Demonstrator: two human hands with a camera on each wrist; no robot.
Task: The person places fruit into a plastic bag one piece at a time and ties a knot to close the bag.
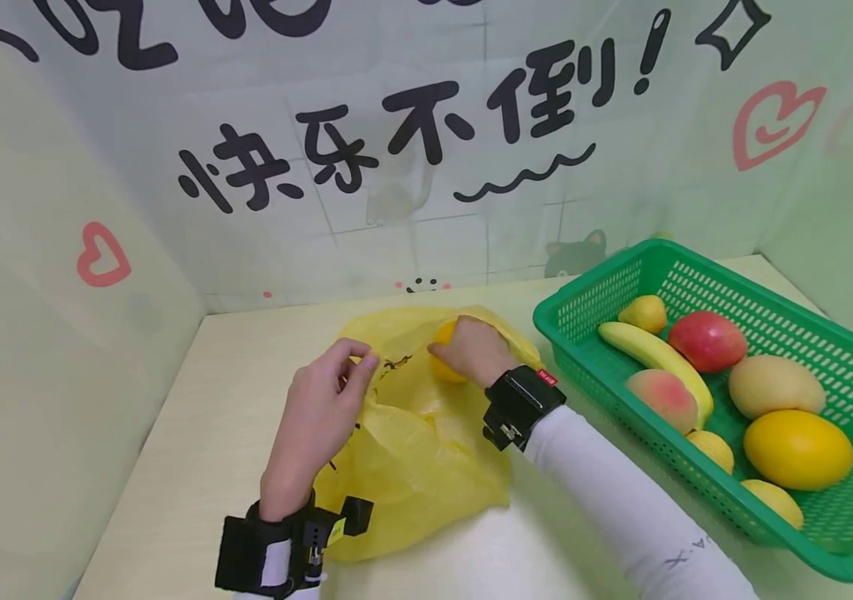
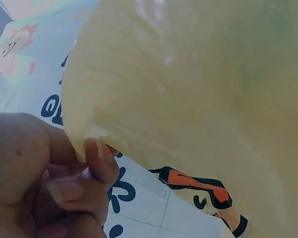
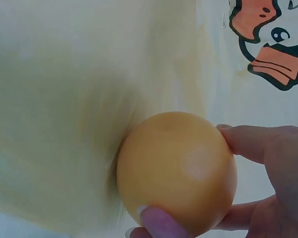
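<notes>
A thin yellow plastic bag (image 1: 418, 479) with a printed cartoon lies on the table, its mouth spread apart. My left hand (image 1: 321, 408) pinches the left edge of that mouth between thumb and fingers, which the left wrist view shows up close. At the bag's far right side, my right hand (image 1: 479, 350) grips a smooth round orange (image 3: 176, 171). In the right wrist view its fingers and thumb lie around the fruit, with bag film beside it. From the head view, the right fingertips are partly hidden.
On the right stands a green plastic basket (image 1: 741, 304) holding a banana (image 1: 651, 354), a peach (image 1: 662, 398), a red fruit (image 1: 707, 340), a yellow oval fruit (image 1: 799, 450), a tan fruit (image 1: 775, 386) and small yellow fruits. A printed sheet (image 1: 426, 242) hangs behind the table (image 1: 193, 425).
</notes>
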